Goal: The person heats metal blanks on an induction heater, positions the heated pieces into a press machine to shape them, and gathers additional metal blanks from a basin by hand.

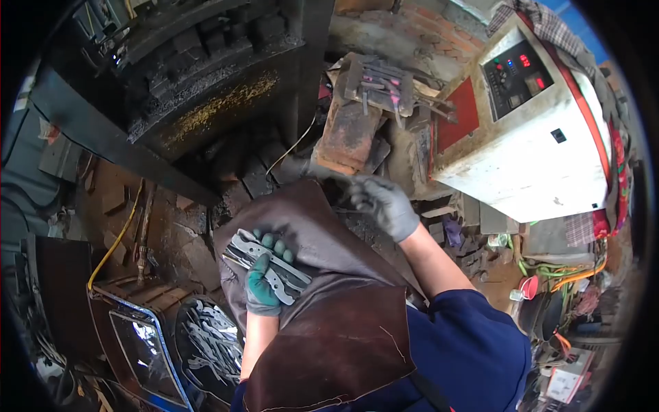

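Note:
My left hand [264, 280], in a green and grey glove, is wrapped round several flat metal pieces [271, 264] over the brown leather apron [343, 329]. Out to the right, my right hand [388, 206] wears a grey glove. Its fingers are bent and blurred, and a thin dark thing seems to stretch left from them, too smeared to name. Beyond that hand, metal pieces [381, 82], some glowing pink, lie on a block above a brick [347, 134].
A white control cabinet [528, 158] with red digits stands at the right. Dark machinery [206, 82] fills the upper left. Lower left are a round container of metal pieces [209, 340] and a blue-edged frame [161, 343]. A yellow hose [123, 233] hangs nearby.

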Demonstrator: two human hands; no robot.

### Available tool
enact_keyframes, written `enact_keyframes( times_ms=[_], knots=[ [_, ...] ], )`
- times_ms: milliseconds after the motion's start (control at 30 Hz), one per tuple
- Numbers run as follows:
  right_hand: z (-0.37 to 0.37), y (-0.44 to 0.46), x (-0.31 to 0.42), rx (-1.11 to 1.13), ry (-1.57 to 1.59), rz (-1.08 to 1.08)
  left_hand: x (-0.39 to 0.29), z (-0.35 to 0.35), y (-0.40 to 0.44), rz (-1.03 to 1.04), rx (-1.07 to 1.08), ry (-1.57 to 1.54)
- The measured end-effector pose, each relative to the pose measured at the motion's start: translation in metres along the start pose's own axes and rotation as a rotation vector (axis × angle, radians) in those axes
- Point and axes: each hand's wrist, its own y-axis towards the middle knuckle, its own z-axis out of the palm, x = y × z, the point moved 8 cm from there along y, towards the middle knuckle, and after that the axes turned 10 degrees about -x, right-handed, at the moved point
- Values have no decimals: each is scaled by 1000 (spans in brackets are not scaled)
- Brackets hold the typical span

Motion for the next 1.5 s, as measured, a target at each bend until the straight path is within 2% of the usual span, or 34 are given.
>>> enact_keyframes(
  times_ms=[67, 133, 333, 600, 733, 767, 833, 867, 933, 1000, 1067, 1133, 1200, 1233, 1267, 1300, 1367, 1400, 1433, 1467, 1500],
  knots=[
    [-18, 6, 17, -35, 63, -90, 2, -2, 0, -17, -12, 3],
    [-40, 19, 25, -198, 186, -148, 4, -1, 1, -18, -22, 18],
    [-68, 65, 28, -271, 291, -284, 5, 5, -1, -15, -17, 75],
    [-66, 134, 36, -364, 370, -222, 4, 5, 0, 0, 4, 106],
    [-47, 136, 35, -256, 292, -76, 3, 5, 1, 3, 37, 90],
    [-27, 131, 44, -237, 207, -104, 3, 8, -4, -37, -50, 26],
    [48, 135, 52, -178, 32, -132, 2, 9, -7, -52, -76, 97],
    [101, 134, 59, 31, -147, -186, 3, 1, -3, -94, -99, 89],
    [201, 129, 67, 192, -320, -244, 6, -2, -1, -94, -63, 42],
    [280, 134, 65, 338, -349, -190, 4, 3, 0, -79, 8, 15],
    [335, 139, 64, 391, -246, -77, 6, 3, 1, -105, 5, 26],
    [350, 175, 57, 467, -3, -109, 4, 8, -3, -92, 100, 25],
    [343, 131, 47, 315, -171, -216, 3, 6, -3, -110, 132, 133],
    [339, 115, 20, 407, -37, -21, 2, 5, -2, -74, 160, 79],
    [335, 95, 7, 516, -69, 0, -4, 9, -6, -53, 136, 148],
    [343, 59, -8, 598, -196, -79, 0, 7, -2, -94, 169, 25],
    [378, -20, -42, 721, -469, -204, -13, 7, -11, 95, 203, 174],
    [396, -54, -59, 819, -552, -241, -10, 10, -6, 101, 240, 309],
    [404, -72, -74, 911, -612, -296, 5, -15, -5, -24, 153, 290],
    [410, -92, -65, 1235, -617, -887, 19, -41, -2, -147, 56, 258],
    [399, -81, -81, 1148, -447, -313, 32, -66, 2, -263, -47, 217]
  ],
)
